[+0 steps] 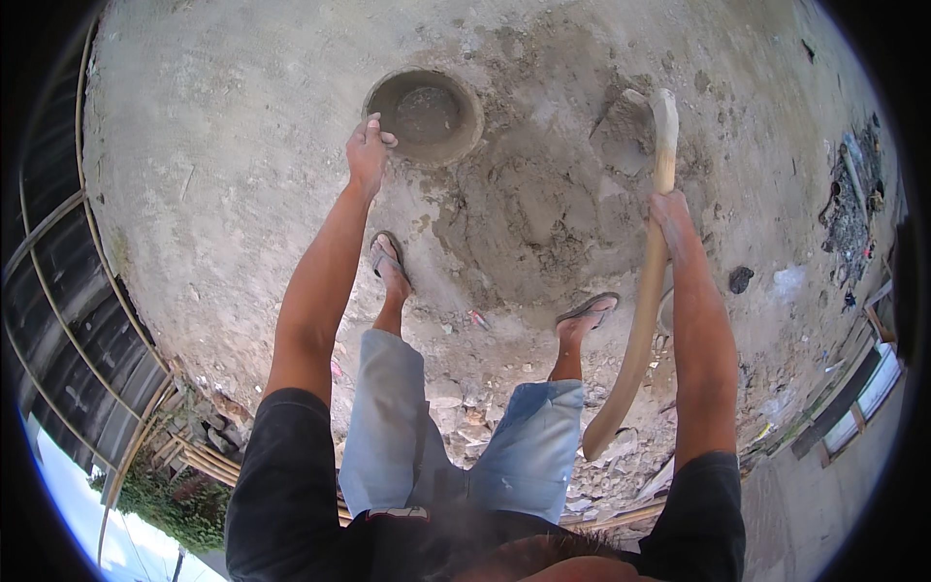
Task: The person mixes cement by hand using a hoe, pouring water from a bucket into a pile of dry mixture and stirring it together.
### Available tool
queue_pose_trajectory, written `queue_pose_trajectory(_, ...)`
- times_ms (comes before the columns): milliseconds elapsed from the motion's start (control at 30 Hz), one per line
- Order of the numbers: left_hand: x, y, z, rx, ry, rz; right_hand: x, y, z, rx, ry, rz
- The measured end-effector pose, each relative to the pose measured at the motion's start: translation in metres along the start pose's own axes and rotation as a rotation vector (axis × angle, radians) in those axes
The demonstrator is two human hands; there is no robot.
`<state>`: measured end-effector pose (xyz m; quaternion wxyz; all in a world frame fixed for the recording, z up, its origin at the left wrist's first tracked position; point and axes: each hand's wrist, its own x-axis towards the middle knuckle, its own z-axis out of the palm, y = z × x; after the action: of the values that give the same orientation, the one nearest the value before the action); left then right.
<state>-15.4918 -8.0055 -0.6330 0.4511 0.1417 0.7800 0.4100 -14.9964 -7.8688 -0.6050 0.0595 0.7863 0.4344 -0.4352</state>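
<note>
My left hand (369, 153) is closed at the near left rim of a round, mortar-coated bucket (463, 109), its fingers curled over the edge. Some greyish material covers the bucket's bottom. My right hand (671, 211) wraps round the long, curved wooden handle of a hoe (635, 364). The handle's butt points back past my right side. At its far end, the mortar-caked hoe head (626, 131) rests in the right part of a wet mortar patch (533, 199). That patch spreads over the ground between the bucket and the hoe.
My sandalled feet (388, 254) stand apart at the mortar's near side. Rubble (465, 422) lies behind them. A dark lump (740, 279) sits right of the hoe, with charred debris (853, 209) farther right. Bamboo poles and a dark sheet wall (73, 291) border the left.
</note>
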Motion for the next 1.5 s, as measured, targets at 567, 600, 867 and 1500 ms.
queue_pose_trajectory(567,-0.521,0.0,0.071,0.347,-0.518,-0.331,-0.148,0.003,0.095,0.396,-0.066,-0.086)
queue_pose_trajectory(600,-0.515,-0.008,0.077,0.354,-0.529,-0.325,-0.153,-0.025,0.096,0.354,-0.066,-0.094)
queue_pose_trajectory(867,-0.575,-0.037,0.088,-0.159,-0.458,-0.706,-0.177,0.01,0.153,-0.175,-0.215,0.012)
queue_pose_trajectory(1500,-0.472,0.101,0.033,0.645,-0.814,-0.341,-0.135,0.108,0.126,0.832,-0.271,0.427)
